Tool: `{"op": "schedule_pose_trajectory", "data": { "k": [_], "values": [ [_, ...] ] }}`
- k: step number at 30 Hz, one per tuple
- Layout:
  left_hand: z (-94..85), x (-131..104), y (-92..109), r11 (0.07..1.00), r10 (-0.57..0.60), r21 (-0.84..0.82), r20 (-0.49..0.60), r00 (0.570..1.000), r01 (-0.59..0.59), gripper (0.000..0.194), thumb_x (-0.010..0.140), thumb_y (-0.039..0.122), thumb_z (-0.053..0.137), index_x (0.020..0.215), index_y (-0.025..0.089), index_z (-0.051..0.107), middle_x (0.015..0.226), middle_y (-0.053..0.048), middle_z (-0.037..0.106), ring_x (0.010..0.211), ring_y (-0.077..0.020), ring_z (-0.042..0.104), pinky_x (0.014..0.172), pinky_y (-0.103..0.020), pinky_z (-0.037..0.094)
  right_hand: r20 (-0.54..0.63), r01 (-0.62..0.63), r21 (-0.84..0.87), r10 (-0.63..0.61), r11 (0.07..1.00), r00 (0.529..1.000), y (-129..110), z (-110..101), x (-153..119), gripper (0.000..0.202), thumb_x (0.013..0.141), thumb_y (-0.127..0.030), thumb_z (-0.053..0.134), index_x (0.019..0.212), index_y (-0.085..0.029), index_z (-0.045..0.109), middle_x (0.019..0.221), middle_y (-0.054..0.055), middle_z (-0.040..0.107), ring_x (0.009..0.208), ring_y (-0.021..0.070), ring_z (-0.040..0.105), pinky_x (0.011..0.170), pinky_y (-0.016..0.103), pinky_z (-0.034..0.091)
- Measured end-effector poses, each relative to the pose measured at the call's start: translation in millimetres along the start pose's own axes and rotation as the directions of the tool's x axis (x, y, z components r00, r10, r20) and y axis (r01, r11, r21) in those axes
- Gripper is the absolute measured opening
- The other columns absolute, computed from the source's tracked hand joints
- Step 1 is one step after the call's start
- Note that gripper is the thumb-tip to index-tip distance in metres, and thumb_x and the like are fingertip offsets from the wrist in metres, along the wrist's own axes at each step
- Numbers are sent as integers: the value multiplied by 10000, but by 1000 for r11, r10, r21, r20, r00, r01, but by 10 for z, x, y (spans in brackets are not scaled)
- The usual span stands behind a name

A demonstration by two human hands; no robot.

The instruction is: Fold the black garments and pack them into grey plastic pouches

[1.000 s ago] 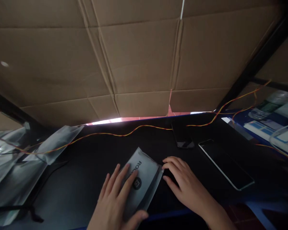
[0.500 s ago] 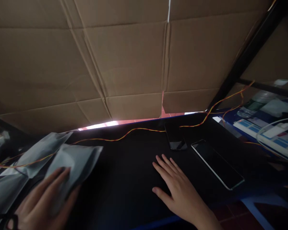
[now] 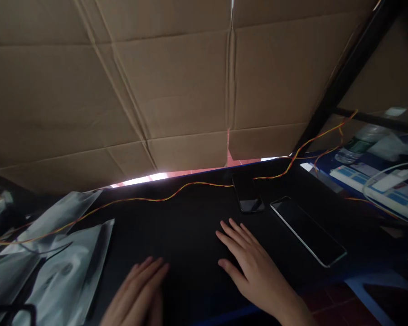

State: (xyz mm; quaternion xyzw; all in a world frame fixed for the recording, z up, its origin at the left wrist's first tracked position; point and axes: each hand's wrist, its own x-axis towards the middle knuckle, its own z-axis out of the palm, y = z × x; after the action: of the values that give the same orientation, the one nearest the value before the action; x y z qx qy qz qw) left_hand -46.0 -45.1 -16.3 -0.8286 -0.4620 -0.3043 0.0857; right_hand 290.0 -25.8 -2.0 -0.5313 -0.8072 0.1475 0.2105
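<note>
My right hand (image 3: 253, 276) lies flat on the black tabletop (image 3: 190, 235), fingers spread, just left of a large phone with a silver edge (image 3: 308, 233). A smaller dark phone (image 3: 247, 194) rests beyond its fingertips. My left hand (image 3: 139, 292) is over the table near the front, slightly blurred, its fingers stretched out side by side and nothing visible in them. To its left lies a frosted plastic bag (image 3: 76, 267) with something dark inside that I cannot make out. Another frosted bag (image 3: 56, 217) sits behind it.
A cardboard sheet (image 3: 177, 90) stands along the back edge. A twisted red and yellow wire (image 3: 197, 183) crosses the table and passes over the bags. At right are a white power strip (image 3: 377, 185) with a plugged-in charger and a plastic bottle (image 3: 355, 145).
My left hand has let go of the frosted bag, which now lies flat at the left, and has moved right over the bare tabletop. My right hand has stayed in place.
</note>
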Motion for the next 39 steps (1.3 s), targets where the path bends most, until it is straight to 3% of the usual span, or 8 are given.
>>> {"op": "schedule_pose_trajectory", "data": {
  "k": [1,4,8,13,19,34,37,39],
  "values": [
    [103,119,182,1000,15,21,2,1000,-15,656,1011,227,621,1642,384,530,1516,0,727,1352,-317,737,1161,-531,630,-17,-5,-7,5,1000,1000,-13,21,4,501,1178,-413,489,1661,-281,512,1752,22,452,1651,279,369,1333,610,386],
    [377,407,538,992,-59,112,65,996,51,661,1071,302,567,1713,274,413,1684,-127,566,1561,-429,515,1101,-686,608,-84,-22,-59,17,998,996,-54,112,2,483,1173,-288,447,1648,-275,533,1746,30,460,1656,302,354,1319,648,398],
    [557,460,594,975,-40,221,111,993,15,725,1104,432,529,1758,223,298,1745,-222,445,1609,-456,433,1137,-736,533,-111,-4,-135,-11,991,994,-78,198,-28,594,1152,-398,525,1722,-271,413,1780,54,386,1670,354,308,1296,695,408],
    [497,430,582,977,-79,208,208,975,34,701,1124,471,502,1747,206,321,1764,-236,405,1630,-442,407,1194,-740,465,-80,-7,-152,-5,988,997,-92,163,-35,657,1143,-481,537,1734,-237,388,1816,89,287,1688,367,249,1320,690,354],
    [476,501,635,980,-138,178,271,953,91,690,1135,510,470,1745,217,330,1782,-228,378,1645,-435,384,1225,-745,418,-56,-42,-124,36,991,998,-114,137,-15,640,1143,-482,532,1721,-234,416,1815,79,302,1702,339,217,1349,658,309],
    [499,488,656,982,-170,121,257,951,143,681,1128,507,490,1737,235,353,1783,-204,386,1657,-427,359,1243,-754,397,-48,-38,-165,31,986,998,-106,152,-33,638,1161,-536,462,1723,-238,415,1815,54,296,1700,323,225,1356,631,309],
    [457,491,625,986,-155,93,237,959,137,613,1126,487,504,1696,277,424,1746,-151,473,1640,-401,405,1240,-731,427,-65,-44,-141,35,989,997,-94,160,-40,632,1156,-528,480,1724,-260,414,1815,41,302,1697,326,234,1355,632,313],
    [344,478,500,987,-157,76,199,967,144,508,1142,431,474,1634,306,497,1701,-111,549,1612,-368,465,1234,-717,449,-69,-45,-135,36,990,997,-85,162,-43,625,1157,-533,476,1720,-268,421,1812,30,310,1694,325,245,1350,633,326]
  ]
}}
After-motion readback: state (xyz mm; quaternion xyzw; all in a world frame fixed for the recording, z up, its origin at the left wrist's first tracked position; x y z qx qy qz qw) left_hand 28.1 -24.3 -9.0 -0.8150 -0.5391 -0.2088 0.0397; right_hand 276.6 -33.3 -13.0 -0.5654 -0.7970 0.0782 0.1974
